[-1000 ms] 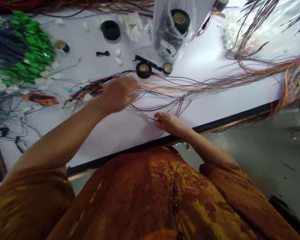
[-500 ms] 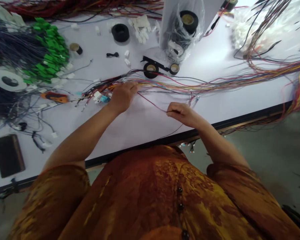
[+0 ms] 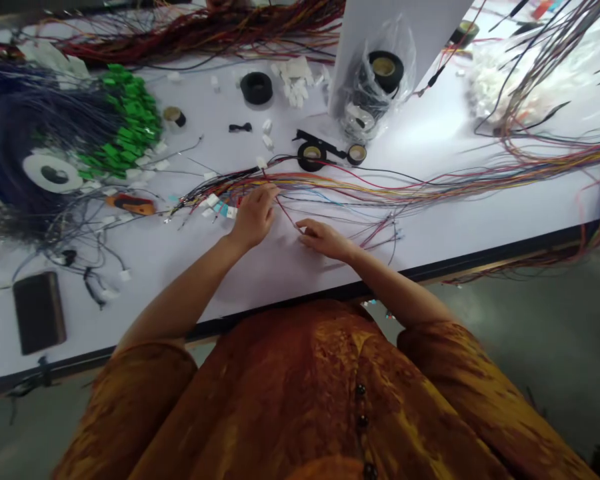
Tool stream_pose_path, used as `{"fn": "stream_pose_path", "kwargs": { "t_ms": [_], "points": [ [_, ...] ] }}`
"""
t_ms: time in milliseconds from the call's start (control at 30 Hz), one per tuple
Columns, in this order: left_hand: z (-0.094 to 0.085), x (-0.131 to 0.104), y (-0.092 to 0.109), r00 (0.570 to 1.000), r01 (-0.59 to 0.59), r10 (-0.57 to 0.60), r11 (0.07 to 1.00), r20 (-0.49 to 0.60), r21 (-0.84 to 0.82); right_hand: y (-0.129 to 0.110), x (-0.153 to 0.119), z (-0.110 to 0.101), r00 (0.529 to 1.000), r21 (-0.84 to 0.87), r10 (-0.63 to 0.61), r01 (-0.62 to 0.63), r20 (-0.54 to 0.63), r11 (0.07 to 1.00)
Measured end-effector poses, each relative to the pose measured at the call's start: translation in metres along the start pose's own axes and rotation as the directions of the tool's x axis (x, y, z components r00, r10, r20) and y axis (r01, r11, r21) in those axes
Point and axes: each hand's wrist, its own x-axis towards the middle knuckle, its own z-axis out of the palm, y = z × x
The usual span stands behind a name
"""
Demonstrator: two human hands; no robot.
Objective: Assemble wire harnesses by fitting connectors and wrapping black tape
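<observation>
Your right grip (image 3: 325,240) is closed, thumb and forefinger pinching the red wire (image 3: 287,213), on your side of the wire bundle (image 3: 430,194). Your left grip (image 3: 254,215) is palm down, fingers over the bundle's near edge; red wire runs out by those fingertips. Can't tell if they clamp it or only press on it. Red wire is taut and straight, slanting from the bundle toward you.

Bundle runs left-right along the bench (image 3: 260,283), loose ends at left. White-and-blue connectors (image 3: 225,209) lie at its near edge, by your left grip. Orange-handled tool (image 3: 131,204) is just off the bundle's left end. Flat dark case (image 3: 39,312) is left of the bundle and closer to you.

Just past the bundle's far edge: black tape roll (image 3: 311,155) and a smaller roll (image 3: 357,155). Well beyond the bundle: thick black roll (image 3: 256,88), and clear bag (image 3: 380,100) with rolls in it. Green connectors (image 3: 125,130) are heaped beyond its left end.
</observation>
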Motion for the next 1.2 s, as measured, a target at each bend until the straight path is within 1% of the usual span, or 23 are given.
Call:
{"fn": "stream_pose_path", "kwargs": {
  "t_ms": [33,100,167,267,333,367,433,500,567,633,733,767,867,933,1000,1067,1100,1167,1200],
  "points": [
    [0.001,0.002,-0.006,0.999,0.039,-0.039,0.999,-0.029,0.024,0.001,0.001,0.001,0.999,0.0,-0.027,0.027,-0.023,1.0],
    [0.0,0.007,-0.017,0.991,0.112,-0.108,0.992,-0.081,0.05,0.003,-0.005,-0.01,0.992,-0.043,-0.074,0.07,-0.102,0.997],
    [-0.001,0.013,-0.025,0.981,0.171,-0.164,0.984,-0.102,0.055,0.006,-0.022,-0.032,0.978,-0.124,-0.072,0.048,-0.196,0.991],
    [-0.002,0.022,-0.029,0.97,0.229,-0.224,0.973,-0.091,0.043,0.006,-0.054,-0.075,0.969,-0.215,-0.047,-0.007,-0.244,0.977],
    [-0.002,0.027,-0.026,0.968,0.238,-0.234,0.971,-0.091,0.03,0.004,-0.071,-0.097,0.968,-0.208,-0.049,-0.003,-0.245,0.978],
    [-0.002,0.03,-0.024,0.969,0.233,-0.23,0.972,-0.09,0.021,0.002,-0.077,-0.105,0.968,-0.177,-0.041,-0.003,-0.248,0.984],
    [-0.005,0.033,-0.02,0.972,0.219,-0.219,0.976,-0.086,0.001,0.002,-0.082,-0.11,0.965,-0.058,0.012,-0.028,-0.262,0.998],
    [-0.009,0.035,-0.017,0.978,0.2,-0.2,0.98,-0.058,-0.016,0.006,-0.078,-0.103,0.96,0.089,0.087,-0.066,-0.265,0.994],
    [-0.013,0.035,-0.015,0.985,0.17,-0.17,0.985,-0.025,-0.016,0.012,-0.067,-0.089,0.961,0.195,0.116,-0.068,-0.25,0.979],
    [-0.015,0.033,-0.015,0.993,0.119,-0.118,0.993,0.024,-0.011,0.018,-0.055,-0.072,0.978,0.259,0.09,-0.038,-0.191,0.965],
    [-0.016,0.031,-0.016,0.997,0.062,-0.061,0.998,0.053,-0.033,0.022,-0.041,-0.05,0.99,0.312,0.029,0.015,-0.135,0.95],
    [-0.017,0.031,-0.016,0.998,0.057,-0.055,0.997,0.044,-0.047,0.022,-0.037,-0.045,0.992,0.312,0.013,0.027,-0.124,0.95],
    [-0.02,0.032,-0.013,0.997,0.075,-0.077,0.995,-0.024,-0.059,0.017,-0.028,-0.035,0.995,0.267,-0.004,0.032,-0.103,0.963],
    [-0.023,0.034,-0.008,0.99,0.105,-0.108,0.994,-0.093,-0.038,0.012,-0.023,-0.03,0.994,0.229,-0.011,0.035,-0.104,0.973],
    [-0.025,0.036,-0.004,0.973,0.151,-0.156,0.988,-0.169,-0.039,0.007,-0.018,-0.027,0.992,0.2,-0.026,0.049,-0.12,0.978],
    [-0.025,0.038,-0.003,0.956,0.199,-0.223,0.97,-0.189,-0.139,0.002,-0.016,-0.024,0.991,0.179,-0.045,0.068,-0.129,0.981],
    [-0.024,0.039,-0.004,0.95,0.223,-0.265,0.947,-0.168,-0.232,-0.001,-0.016,-0.024,0.99,0.169,-0.059,0.08,-0.127,0.982],
    [-0.021,0.04,-0.007,0.94,0.266,-0.332,0.852,-0.075,-0.45,-0.005,-0.018,-0.023,0.988,0.165,-0.09,0.11,-0.125,0.98],
    [-0.019,0.04,-0.009,0.937,0.279,-0.348,0.797,-0.029,-0.536,-0.007,-0.02,-0.023,0.986,0.179,-0.105,0.127,-0.131,0.976]
  ]
}}
